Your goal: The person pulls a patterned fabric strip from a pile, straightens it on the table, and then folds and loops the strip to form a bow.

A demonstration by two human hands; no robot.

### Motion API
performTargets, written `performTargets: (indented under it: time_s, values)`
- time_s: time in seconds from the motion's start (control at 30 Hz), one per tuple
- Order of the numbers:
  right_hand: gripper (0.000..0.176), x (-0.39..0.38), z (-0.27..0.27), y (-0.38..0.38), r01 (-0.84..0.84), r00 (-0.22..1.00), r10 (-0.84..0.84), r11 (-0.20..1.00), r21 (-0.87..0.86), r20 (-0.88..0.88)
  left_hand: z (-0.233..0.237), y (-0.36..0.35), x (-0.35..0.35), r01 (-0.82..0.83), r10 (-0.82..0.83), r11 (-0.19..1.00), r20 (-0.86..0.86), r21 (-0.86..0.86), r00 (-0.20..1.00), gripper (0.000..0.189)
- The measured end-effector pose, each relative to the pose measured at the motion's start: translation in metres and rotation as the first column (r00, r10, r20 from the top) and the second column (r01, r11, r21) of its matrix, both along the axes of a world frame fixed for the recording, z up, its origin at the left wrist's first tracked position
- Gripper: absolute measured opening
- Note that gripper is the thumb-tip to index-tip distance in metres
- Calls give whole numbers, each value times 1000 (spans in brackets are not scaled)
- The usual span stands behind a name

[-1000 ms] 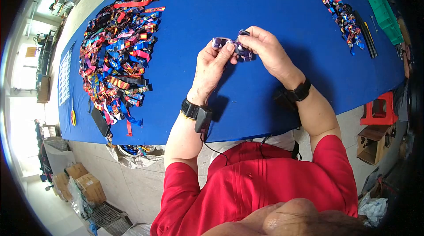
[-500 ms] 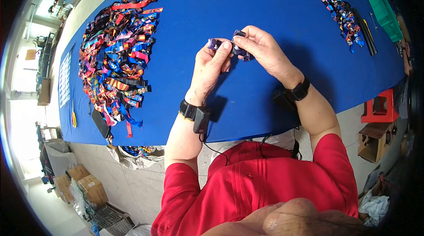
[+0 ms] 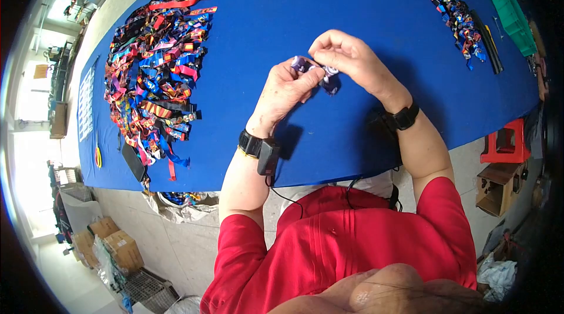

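Note:
My left hand (image 3: 286, 89) is closed, thumb against fingers, on a short folded strip of purple-and-white patterned ribbon (image 3: 331, 86). Loops of the ribbon stick out on both sides of the thumb. My right hand (image 3: 352, 62) is just above and right of it, fingers curled and thumb meeting the fingertips. Whether anything lies in that pinch is too small to make out. Both hands are over the blue cloth-covered table (image 3: 258, 20).
A wide heap of colourful ribbon straps (image 3: 155, 79) lies at the left. A long row of folded ribbon pieces (image 3: 449, 11) runs along the right, beside black strips (image 3: 487, 44) and a green crate (image 3: 506, 11). A red stool (image 3: 506, 140) stands right of the table.
My right hand has come off the ribbon's top and moved slightly up, its fingers more curled. The ribbon has shifted right and down a little in my left hand.

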State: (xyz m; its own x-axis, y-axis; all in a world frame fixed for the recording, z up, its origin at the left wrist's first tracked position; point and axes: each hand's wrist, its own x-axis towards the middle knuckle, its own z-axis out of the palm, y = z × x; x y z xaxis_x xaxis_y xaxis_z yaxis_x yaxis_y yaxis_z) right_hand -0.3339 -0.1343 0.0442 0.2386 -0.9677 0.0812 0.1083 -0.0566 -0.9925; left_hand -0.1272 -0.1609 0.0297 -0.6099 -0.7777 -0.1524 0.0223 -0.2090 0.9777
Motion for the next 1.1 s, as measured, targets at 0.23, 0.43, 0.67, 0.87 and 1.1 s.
performTargets:
  time_s: [0.23, 0.43, 0.67, 0.87, 1.1]
  values:
    - [17, 1, -1, 1, -60, 989, 50, 995, -74, -140, 3, 4, -3, 113, -115, 993, 59, 34, 992, 19]
    - [17, -2, -3, -1, -41, 999, 42, 999, 29, -26, -1, 3, -6, 99, -82, 987, -134, 124, 988, 21]
    - [16, -1, -19, -7, 35, 999, -35, 999, -17, -23, -9, 3, -6, 133, -127, 989, -81, 69, 989, 21]
    - [18, -1, -16, -6, 85, 996, -85, 996, -4, 13, -11, 4, -9, 54, -51, 998, -55, 43, 997, 22]
    - [20, -3, -15, -7, 100, 994, -100, 995, 3, -46, -10, -6, -4, -184, 197, 978, -160, 96, 967, 23]
